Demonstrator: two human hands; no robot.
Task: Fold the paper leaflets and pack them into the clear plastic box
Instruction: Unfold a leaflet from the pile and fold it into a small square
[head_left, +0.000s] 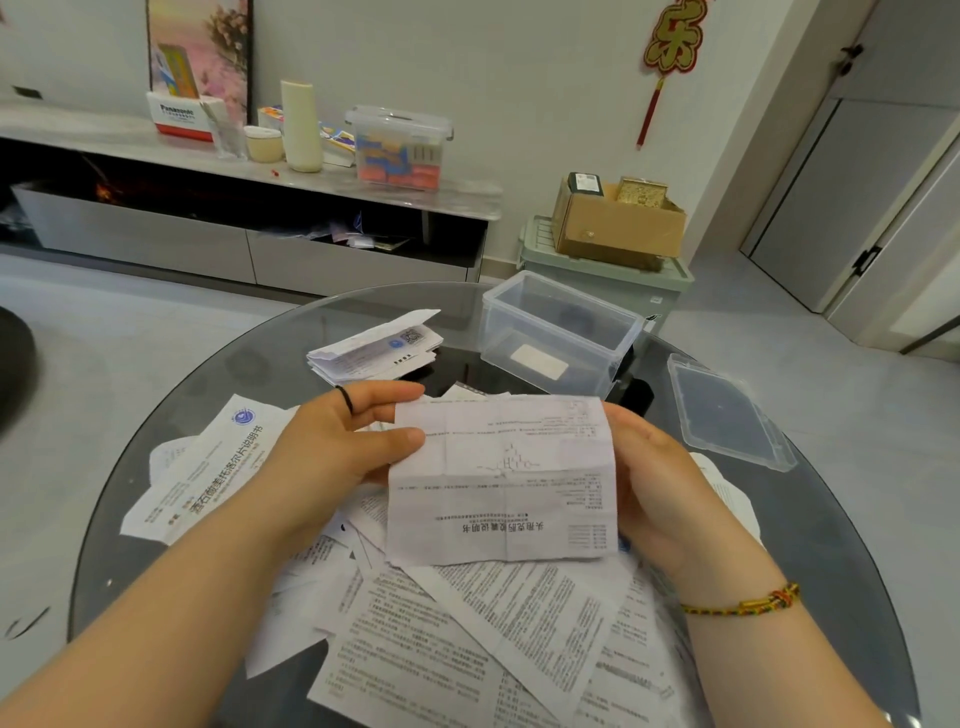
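At the far left of the round glass table (234, 374), a white paper leaflet with a blue round logo (208, 478) lies flat, its near corner tucked under the left forearm. The left hand (337, 447), with a black band on one finger, holds a narrow grip on the left edge of a creased white paper leaflet (504, 478): thumb on the front, fingers behind. This sheet is raised above a loose pile of printed leaflets (467, 634), which the bottom of the view cuts off. Beyond it lies a small stack of folded leaflets (374, 348). The right hand (660, 483) is at the sheet's right edge with its fingers hidden behind the paper, so I cannot tell its grip. Farther back stands the lidless clear plastic box (550, 330), with a clear plastic lid (727, 410) to its right.
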